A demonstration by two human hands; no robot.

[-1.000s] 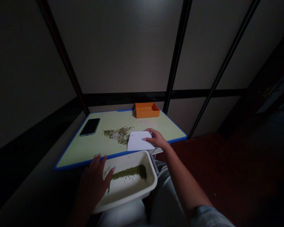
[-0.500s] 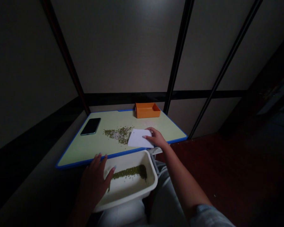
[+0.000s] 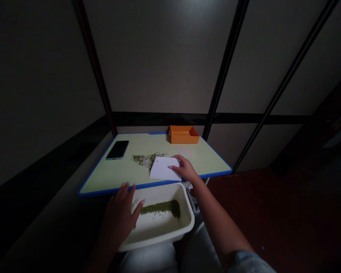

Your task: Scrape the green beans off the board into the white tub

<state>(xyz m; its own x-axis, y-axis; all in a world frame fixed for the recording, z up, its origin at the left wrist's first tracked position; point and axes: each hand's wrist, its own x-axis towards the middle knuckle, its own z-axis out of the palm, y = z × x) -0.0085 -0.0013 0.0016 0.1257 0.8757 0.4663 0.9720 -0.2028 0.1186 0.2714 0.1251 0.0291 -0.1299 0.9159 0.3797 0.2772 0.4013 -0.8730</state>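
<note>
My right hand (image 3: 184, 168) is closed on a white flat scraper (image 3: 165, 168), thumb on its upper face. The scraper lies low over the table near its front edge, hiding the right part of a pile of small green seeds or granules (image 3: 142, 160). My left hand (image 3: 121, 212), fingers stretched and thumb apart, rests over the left end of a white plastic tub (image 3: 189, 216). Its fingertips reach the table edge and its thumb is inside the tub. A band of the same green granules (image 3: 161, 207) lies on the tub's bottom.
The pale green table (image 3: 102, 180) has a blue rim. A dark phone (image 3: 118, 149) lies at its left, and an orange open box (image 3: 184, 136) stands at the back right. Behind rises a panelled wall (image 3: 159, 57). The tub sits at the front edge, above my lap.
My right hand has moved the scraper left across the table, over more of the green pile. The view has shifted slightly. My left hand stays at the tub.
</note>
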